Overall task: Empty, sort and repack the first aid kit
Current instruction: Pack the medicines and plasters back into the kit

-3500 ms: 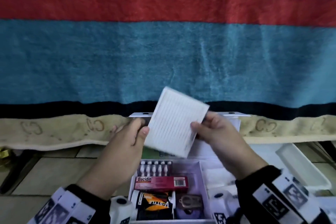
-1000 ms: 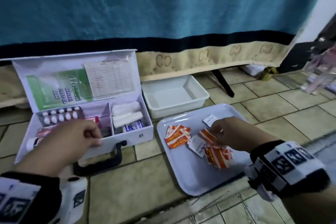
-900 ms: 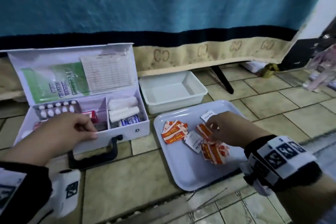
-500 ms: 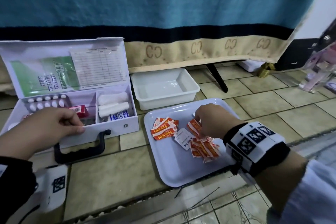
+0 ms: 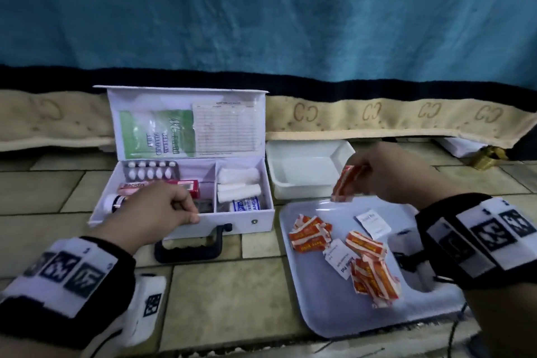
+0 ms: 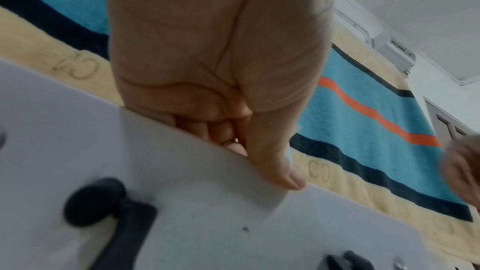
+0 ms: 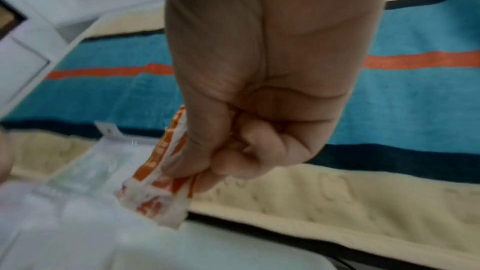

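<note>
The white first aid kit [image 5: 232,221] stands open on the tiled floor, its lid upright. Inside lie a pill blister [image 5: 151,170], a red box [image 5: 180,184], white gauze rolls [image 5: 239,182] and a small bottle [image 5: 112,203]. My left hand [image 5: 162,212] grips the kit's front wall [image 6: 182,202], thumb outside and fingers inside. My right hand [image 5: 386,174] pinches an orange-and-white packet [image 5: 344,183] [image 7: 161,182] above the far edge of the flat white tray [image 5: 334,311]. Several more orange packets [image 5: 309,232] and white alcohol pad sachets [image 5: 340,259] lie on that tray.
An empty white tub [image 5: 305,174] sits behind the tray, right of the kit. A striped blue blanket with a beige border [image 5: 377,122] hangs behind everything. The kit's black handle [image 5: 189,247] lies on the tiles in front. A gold object [image 5: 488,157] sits far right.
My right hand has lifted an orange packet off the tray and raised it toward the tub. My left hand keeps its grip on the kit's front wall. The view has swung left.
</note>
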### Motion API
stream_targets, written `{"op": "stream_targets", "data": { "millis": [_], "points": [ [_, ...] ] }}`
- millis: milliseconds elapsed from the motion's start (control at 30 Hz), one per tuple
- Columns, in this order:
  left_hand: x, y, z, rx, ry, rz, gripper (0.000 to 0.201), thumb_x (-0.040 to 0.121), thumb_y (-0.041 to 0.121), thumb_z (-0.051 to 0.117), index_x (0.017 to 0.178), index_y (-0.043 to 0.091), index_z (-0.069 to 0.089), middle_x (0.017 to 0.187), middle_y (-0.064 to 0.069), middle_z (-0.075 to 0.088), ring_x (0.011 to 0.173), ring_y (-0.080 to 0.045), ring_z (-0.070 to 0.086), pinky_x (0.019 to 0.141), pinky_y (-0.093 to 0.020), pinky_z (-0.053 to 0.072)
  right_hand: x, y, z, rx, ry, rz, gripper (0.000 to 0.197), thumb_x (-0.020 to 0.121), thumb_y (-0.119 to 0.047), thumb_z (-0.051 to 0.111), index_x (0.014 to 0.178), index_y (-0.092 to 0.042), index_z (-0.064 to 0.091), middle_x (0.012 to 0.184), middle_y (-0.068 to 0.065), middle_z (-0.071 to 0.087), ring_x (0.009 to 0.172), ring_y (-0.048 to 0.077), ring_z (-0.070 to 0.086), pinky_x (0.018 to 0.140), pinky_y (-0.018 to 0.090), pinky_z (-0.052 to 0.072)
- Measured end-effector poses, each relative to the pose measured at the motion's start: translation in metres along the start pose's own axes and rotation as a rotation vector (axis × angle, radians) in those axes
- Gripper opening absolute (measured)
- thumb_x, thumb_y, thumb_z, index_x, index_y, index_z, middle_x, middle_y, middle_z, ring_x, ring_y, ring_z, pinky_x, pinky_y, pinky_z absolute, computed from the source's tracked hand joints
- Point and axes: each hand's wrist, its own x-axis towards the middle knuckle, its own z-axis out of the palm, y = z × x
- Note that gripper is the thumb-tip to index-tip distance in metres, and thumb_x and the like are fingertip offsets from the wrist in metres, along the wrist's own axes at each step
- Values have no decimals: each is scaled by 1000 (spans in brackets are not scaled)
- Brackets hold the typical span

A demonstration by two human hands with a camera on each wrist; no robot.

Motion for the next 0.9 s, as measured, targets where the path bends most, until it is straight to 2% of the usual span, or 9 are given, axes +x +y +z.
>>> {"op": "stream_targets", "data": {
  "millis": [67,167,300,367,467,533,700,800,900],
  "points": [
    [0,-2,1,-42,5,-16,24,73,17,79,57,25,63,75,-1,71,76,-16,64,71,-27,48,16,-27,0,172,9,-93,18,81,-4,67,73,-18,73,64,-5,72,47,-1,56,47,12,44],
    [-1,-4,2,-93,2,-10,24,74,17,78,57,25,62,71,2,69,71,-13,62,69,-27,47,45,-72,13,381,6,-194,26,92,-1,51,81,-13,72,72,1,71,52,5,55,51,17,47],
    [1,-9,3,-136,-6,-10,26,75,18,77,56,26,61,67,6,66,67,-10,61,67,-27,51,89,-117,36,362,49,-194,17,91,-12,58,81,-7,70,82,12,73,72,24,67,73,37,57],
    [2,-12,5,-146,0,-17,29,75,18,76,53,27,59,64,7,65,69,-12,63,69,-30,53,105,-136,42,337,128,-183,15,88,-16,61,79,-6,68,80,15,72,76,30,68,74,42,56],
    [5,-16,8,-114,23,8,33,75,20,75,51,31,56,59,13,60,66,-11,60,70,-27,52,121,-160,37,380,337,-158,13,87,-23,63,80,-13,65,64,2,62,59,15,58,55,27,47],
    [6,-19,10,-76,40,21,35,77,21,73,50,35,54,61,15,59,70,-12,62,70,-24,50,129,-171,33,308,398,-178,12,85,-30,66,85,-18,69,68,-1,60,64,15,54,58,25,42],
    [6,-21,11,-45,52,15,37,77,25,71,49,43,55,72,12,64,80,-13,65,75,-27,54,140,-180,38,61,277,-229,4,82,-23,69,84,-22,72,84,5,70,81,21,61,66,25,42],
    [5,-19,9,-46,56,11,34,76,28,72,50,44,55,81,12,69,83,-12,65,77,-29,54,143,-183,33,31,269,-221,8,85,-14,64,83,-21,67,77,3,64,74,18,53,63,24,36],
    [3,-18,8,-46,73,13,31,76,28,72,53,41,57,84,11,70,85,-12,64,79,-31,54,145,-188,35,21,196,-224,10,89,-13,59,91,-19,67,73,-2,58,70,17,54,61,24,40]
  ]
}}
